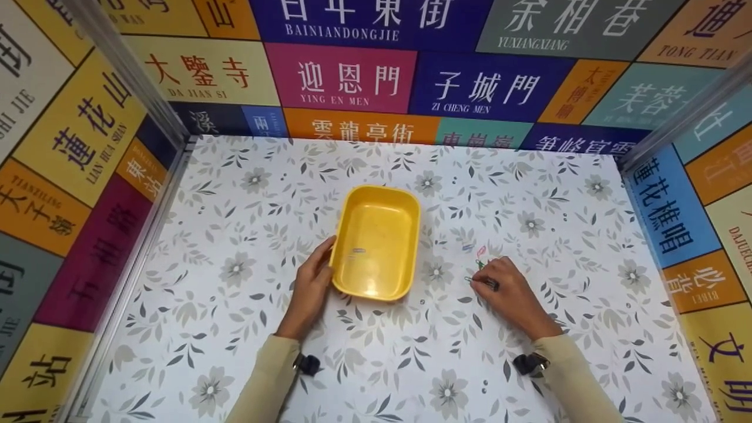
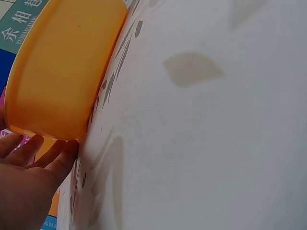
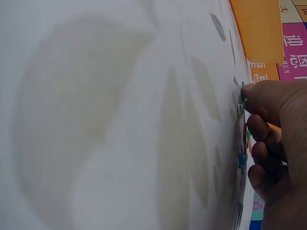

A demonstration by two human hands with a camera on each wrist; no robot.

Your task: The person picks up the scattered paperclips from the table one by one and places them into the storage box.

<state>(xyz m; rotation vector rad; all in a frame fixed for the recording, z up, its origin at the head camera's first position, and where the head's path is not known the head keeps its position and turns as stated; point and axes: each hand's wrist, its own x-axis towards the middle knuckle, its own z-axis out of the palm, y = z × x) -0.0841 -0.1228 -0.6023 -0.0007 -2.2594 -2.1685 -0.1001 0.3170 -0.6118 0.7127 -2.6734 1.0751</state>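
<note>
Signboard walls (image 1: 355,79) close in your table (image 1: 235,364), whose pale top is printed with leaves and flowers. The yellow bin (image 1: 349,205) stands upright left of centre. Your left hand (image 1: 311,288) rests against its outer left wall, fingers lightly bent rather than wrapped round it. Well to the bin's right, your right hand (image 1: 502,288) appears to pinch a green clip (image 3: 243,92) between thumb and forefinger, low over the table. Just beyond those fingers lie a pink clip (image 1: 482,251) and a blue piece (image 1: 467,247). Inside the bin is a small greyish spot (image 1: 358,251); you can't tell whether it's a loose piece or a mark.

Your likeliest slip is losing the clip, since so little of it sits between your fingertips. Your curled lower fingers could also drag neighbouring pieces. Press too hard with your left hand, and the bin may slide.
</note>
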